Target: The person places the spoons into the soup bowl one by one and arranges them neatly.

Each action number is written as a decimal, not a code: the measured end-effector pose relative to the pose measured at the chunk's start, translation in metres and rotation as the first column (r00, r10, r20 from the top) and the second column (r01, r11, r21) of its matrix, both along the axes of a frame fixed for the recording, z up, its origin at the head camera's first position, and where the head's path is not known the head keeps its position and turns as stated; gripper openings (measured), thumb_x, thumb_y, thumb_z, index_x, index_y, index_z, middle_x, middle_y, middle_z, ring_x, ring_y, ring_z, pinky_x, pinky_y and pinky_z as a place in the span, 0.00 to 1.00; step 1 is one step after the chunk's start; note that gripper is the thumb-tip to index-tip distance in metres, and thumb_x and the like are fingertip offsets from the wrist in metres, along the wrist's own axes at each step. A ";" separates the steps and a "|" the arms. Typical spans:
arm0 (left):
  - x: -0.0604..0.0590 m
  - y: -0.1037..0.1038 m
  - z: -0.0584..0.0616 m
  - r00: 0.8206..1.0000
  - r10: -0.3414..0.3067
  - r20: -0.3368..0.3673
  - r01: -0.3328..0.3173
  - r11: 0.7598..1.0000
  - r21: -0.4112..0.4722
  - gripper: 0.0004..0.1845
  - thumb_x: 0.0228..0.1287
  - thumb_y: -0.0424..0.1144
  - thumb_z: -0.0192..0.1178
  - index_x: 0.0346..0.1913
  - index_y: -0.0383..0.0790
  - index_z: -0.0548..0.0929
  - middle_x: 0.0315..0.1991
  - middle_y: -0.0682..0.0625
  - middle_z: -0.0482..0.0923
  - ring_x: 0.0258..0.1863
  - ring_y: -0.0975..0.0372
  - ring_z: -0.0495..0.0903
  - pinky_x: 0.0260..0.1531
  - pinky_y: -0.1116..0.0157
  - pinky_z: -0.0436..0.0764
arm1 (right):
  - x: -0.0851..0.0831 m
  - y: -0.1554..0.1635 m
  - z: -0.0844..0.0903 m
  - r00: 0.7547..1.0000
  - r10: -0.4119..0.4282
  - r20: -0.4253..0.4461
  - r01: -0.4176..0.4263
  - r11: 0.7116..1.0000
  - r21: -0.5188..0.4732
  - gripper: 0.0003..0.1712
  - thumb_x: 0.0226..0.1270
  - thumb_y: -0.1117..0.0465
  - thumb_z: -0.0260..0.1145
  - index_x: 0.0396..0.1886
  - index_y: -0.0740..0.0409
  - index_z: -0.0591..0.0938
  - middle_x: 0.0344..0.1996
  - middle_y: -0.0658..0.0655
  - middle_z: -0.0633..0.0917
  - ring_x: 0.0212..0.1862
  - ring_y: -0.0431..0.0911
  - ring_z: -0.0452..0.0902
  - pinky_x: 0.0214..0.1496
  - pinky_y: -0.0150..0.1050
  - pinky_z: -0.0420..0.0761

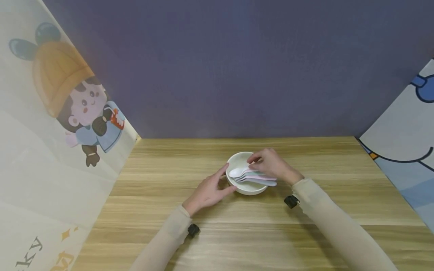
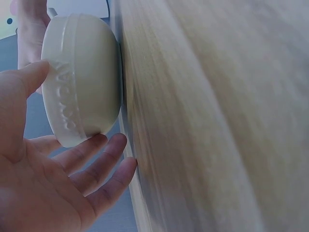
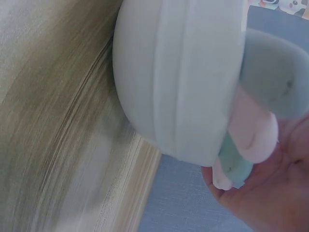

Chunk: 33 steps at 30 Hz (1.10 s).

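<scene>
A cream bowl (image 1: 240, 158) stands upright on the wooden table, a raised pattern showing on its side in the left wrist view. Several pastel spoons (image 1: 252, 177) lie stacked in it, their handles overhanging the right rim. My left hand (image 1: 208, 191) holds the bowl's left side, thumb near the rim and fingers spread around the wall. Over the bowl's far right, my right hand (image 1: 271, 165) pinches the uppermost spoon (image 1: 238, 172) near its handle; the exact contact is partly hidden. Pink (image 3: 253, 128) and green handles (image 3: 234, 159) show beside the palm in the right wrist view.
The wooden tabletop (image 1: 162, 162) extends around the bowl and meets a dark blue panel (image 1: 237, 75) at the back. Cartoon-printed walls flank it at left (image 1: 34, 150) and right (image 1: 400, 135). Small black devices sit at the left wrist (image 1: 193, 230) and right wrist (image 1: 291, 201).
</scene>
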<state>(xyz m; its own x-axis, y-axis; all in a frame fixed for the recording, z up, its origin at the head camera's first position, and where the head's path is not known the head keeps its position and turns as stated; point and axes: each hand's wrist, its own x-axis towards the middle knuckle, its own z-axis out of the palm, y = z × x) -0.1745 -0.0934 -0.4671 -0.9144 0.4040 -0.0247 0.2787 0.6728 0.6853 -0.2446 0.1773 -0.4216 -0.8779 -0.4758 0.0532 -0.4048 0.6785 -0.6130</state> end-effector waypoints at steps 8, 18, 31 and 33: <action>-0.001 0.001 0.001 1.000 0.003 -0.007 -0.003 1.000 0.002 0.50 0.72 0.69 0.61 0.88 0.56 0.52 0.79 0.43 0.70 0.74 0.48 0.77 0.75 0.43 0.74 | 0.000 0.001 -0.001 1.000 -0.020 -0.014 0.020 1.000 0.004 0.14 0.67 0.62 0.77 0.51 0.60 0.92 0.46 0.59 0.94 0.49 0.52 0.90 0.55 0.51 0.90; -0.003 0.001 0.000 1.000 -0.009 -0.013 0.009 1.000 0.001 0.50 0.73 0.68 0.61 0.88 0.54 0.52 0.79 0.43 0.70 0.72 0.48 0.79 0.73 0.43 0.76 | 0.002 0.004 0.002 0.996 -0.073 -0.060 0.070 0.997 -0.040 0.14 0.69 0.60 0.76 0.52 0.59 0.92 0.50 0.60 0.93 0.55 0.57 0.88 0.59 0.56 0.87; -0.005 -0.010 0.009 0.993 0.025 -0.111 -0.031 0.998 -0.054 0.41 0.73 0.63 0.64 0.83 0.54 0.66 0.75 0.47 0.76 0.69 0.48 0.80 0.69 0.39 0.78 | 0.033 0.024 0.018 0.955 -0.298 0.006 0.278 0.883 -0.379 0.20 0.76 0.56 0.71 0.62 0.59 0.86 0.56 0.62 0.90 0.52 0.40 0.84 0.55 0.29 0.85; 0.000 -0.014 0.011 0.981 0.052 -0.188 -0.073 0.992 -0.106 0.40 0.73 0.62 0.64 0.81 0.51 0.69 0.75 0.45 0.77 0.71 0.46 0.79 0.70 0.39 0.77 | 0.044 0.033 0.021 0.944 -0.329 0.023 0.309 0.859 -0.409 0.20 0.78 0.56 0.70 0.63 0.59 0.86 0.56 0.62 0.90 0.51 0.33 0.82 0.54 0.21 0.82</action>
